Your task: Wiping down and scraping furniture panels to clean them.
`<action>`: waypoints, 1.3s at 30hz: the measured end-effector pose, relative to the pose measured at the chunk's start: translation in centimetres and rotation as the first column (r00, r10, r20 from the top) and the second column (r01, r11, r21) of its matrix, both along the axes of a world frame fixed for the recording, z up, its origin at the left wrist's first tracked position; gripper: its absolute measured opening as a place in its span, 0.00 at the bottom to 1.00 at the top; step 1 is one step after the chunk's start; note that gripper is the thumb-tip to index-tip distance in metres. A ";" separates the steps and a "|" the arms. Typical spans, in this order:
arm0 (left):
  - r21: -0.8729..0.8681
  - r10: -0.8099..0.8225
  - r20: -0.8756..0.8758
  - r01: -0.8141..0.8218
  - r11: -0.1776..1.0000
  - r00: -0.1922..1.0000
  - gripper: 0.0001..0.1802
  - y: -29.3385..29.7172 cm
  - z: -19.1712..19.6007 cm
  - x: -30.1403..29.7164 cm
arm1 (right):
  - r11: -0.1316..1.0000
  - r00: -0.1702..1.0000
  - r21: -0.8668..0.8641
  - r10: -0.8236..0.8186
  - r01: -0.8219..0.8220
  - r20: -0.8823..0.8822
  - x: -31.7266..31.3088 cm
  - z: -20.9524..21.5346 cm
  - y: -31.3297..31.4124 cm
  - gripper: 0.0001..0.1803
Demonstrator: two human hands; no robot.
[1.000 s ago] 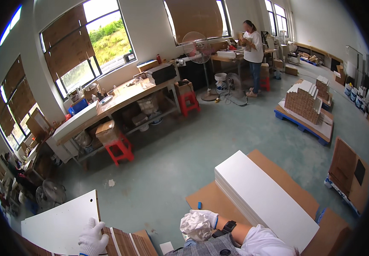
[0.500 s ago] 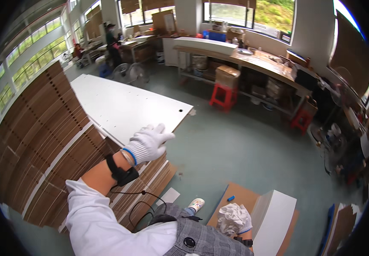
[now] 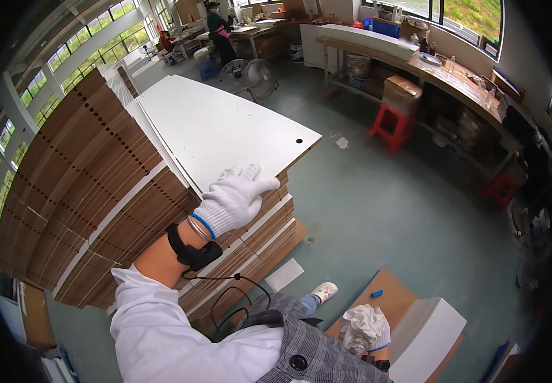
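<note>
My left hand [image 3: 236, 196], in a white glove, lies flat with fingers spread on the near edge of a large white board [image 3: 215, 127] that tops a tall stack of brown and white panels [image 3: 103, 204]. The board has a small round hole near its right corner. My right hand [image 3: 365, 327], also gloved, hangs low by my side with its fingers curled and nothing visible in it. It is close to a white panel [image 3: 426, 332] lying on a brown board [image 3: 384, 297] on the floor.
A long workbench [image 3: 429, 70] runs along the windows at the right, with red stools [image 3: 392, 124] under it. Two floor fans [image 3: 250, 73] stand beyond the stack. People work at tables [image 3: 215, 25] in the far background. A white slip [image 3: 283, 274] lies on the green floor.
My view has swung from the far side of the room round to the stack. My left hand has come down onto the white board's edge. My right hand stays low by the floor panel.
</note>
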State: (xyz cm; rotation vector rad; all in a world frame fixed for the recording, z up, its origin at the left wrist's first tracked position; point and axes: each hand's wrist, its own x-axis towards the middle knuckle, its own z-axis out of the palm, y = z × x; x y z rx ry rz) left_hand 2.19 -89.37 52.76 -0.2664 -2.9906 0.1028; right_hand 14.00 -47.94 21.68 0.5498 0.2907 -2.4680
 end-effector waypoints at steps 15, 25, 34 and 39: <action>0.063 -0.010 -0.230 0.025 0.998 0.973 0.23 -0.6 -0.6 1.2 | 0.576 0.652 0.808 0.566 0.125 -0.504 -26.4 22.1 -14.4 0.22; 0.841 0.766 -0.068 -0.376 0.389 0.639 0.25 0.5 -6.2 9.0 | 0.334 0.378 0.822 0.764 0.461 -0.522 -32.4 26.0 -22.1 0.22; 0.867 0.473 0.355 -0.096 -0.488 0.806 0.18 -0.2 -6.0 6.9 | 0.462 0.483 0.799 0.637 0.386 -0.601 -34.7 24.2 -24.2 0.12; 0.823 0.554 0.304 0.080 -0.563 0.775 0.16 -1.2 -6.2 6.0 | 0.479 0.488 0.796 0.629 0.369 -0.605 -35.1 24.3 -26.5 0.11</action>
